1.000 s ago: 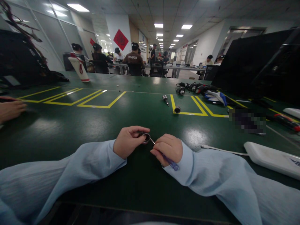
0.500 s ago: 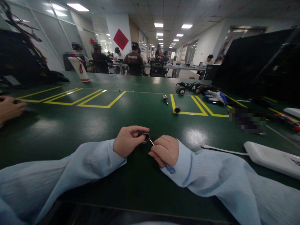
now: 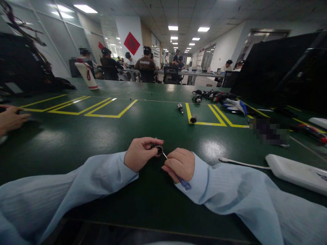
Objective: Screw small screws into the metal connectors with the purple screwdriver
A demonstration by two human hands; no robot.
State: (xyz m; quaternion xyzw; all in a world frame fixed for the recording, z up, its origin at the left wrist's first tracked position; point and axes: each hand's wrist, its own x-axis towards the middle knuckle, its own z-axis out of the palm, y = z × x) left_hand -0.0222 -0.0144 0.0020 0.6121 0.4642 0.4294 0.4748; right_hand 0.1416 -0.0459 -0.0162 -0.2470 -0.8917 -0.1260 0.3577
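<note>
My left hand (image 3: 139, 153) rests on the green table (image 3: 102, 136) with its fingers closed round a small round metal part (image 3: 158, 149). My right hand (image 3: 179, 164) is closed on a thin screwdriver (image 3: 184, 183) with a blue handle that sticks out below the hand. The screwdriver's metal tip reaches into the round part. Both forearms in light blue sleeves lie on the table.
Two small metal parts (image 3: 180, 107) (image 3: 193, 118) lie by yellow floor-tape lines (image 3: 112, 110). Tools and gloves (image 3: 219, 98) sit at the back right. A white device with a cable (image 3: 296, 173) lies right. Another person's hand (image 3: 11, 119) is at the left edge. A black monitor (image 3: 278, 71) stands right.
My right hand has shifted slightly left and up with the screwdriver. The other person's hand at the left edge has moved a little.
</note>
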